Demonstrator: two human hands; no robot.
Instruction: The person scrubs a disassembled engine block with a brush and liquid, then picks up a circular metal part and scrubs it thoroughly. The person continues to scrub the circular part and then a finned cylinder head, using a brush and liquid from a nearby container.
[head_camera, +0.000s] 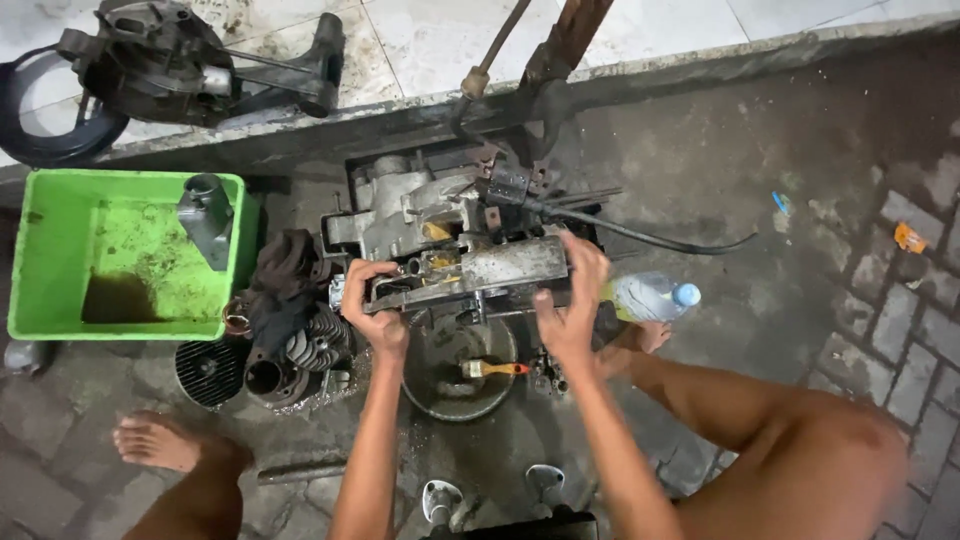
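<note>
So I've got both hands on a greasy engine case (470, 270) sitting on the wet concrete floor (760, 200), pretty much dead centre of my view. My left hand (372, 300) is wrapped around the case's end at 9 o'clock, fingers curled over the top edge and gripping it. My right hand (572, 300) is at the 3 o'clock end, fingers spread and pressed flat against the metal, thumb hooked underneath. Just below the case, at 6 o'clock, there's a round metal pan (460, 375) with a small brush (492, 369) lying in it, orange handle pointing toward 3 o'clock. At 9 o'clock from the pan is a finned cylinder (310, 350) with a dark rag (285, 270) bunched up above it, touching the case's left side. Further out at 9 o'clock sits a green plastic tub (60, 250) with a grey metal part (205, 215) standing in its corner. Right beside my right hand, at 3 o'clock, a clear plastic bottle (650, 297) with a blue cap lies on its side. A black cable (650, 238) runs from the top of the case off toward 3 o'clock. Up at 11 o'clock, on the tiled ledge (420, 40), there's another dark engine part (170, 60) next to a black rubber ring (30, 130). My bare foot (160, 442) is down at 8 o'clock.
</note>
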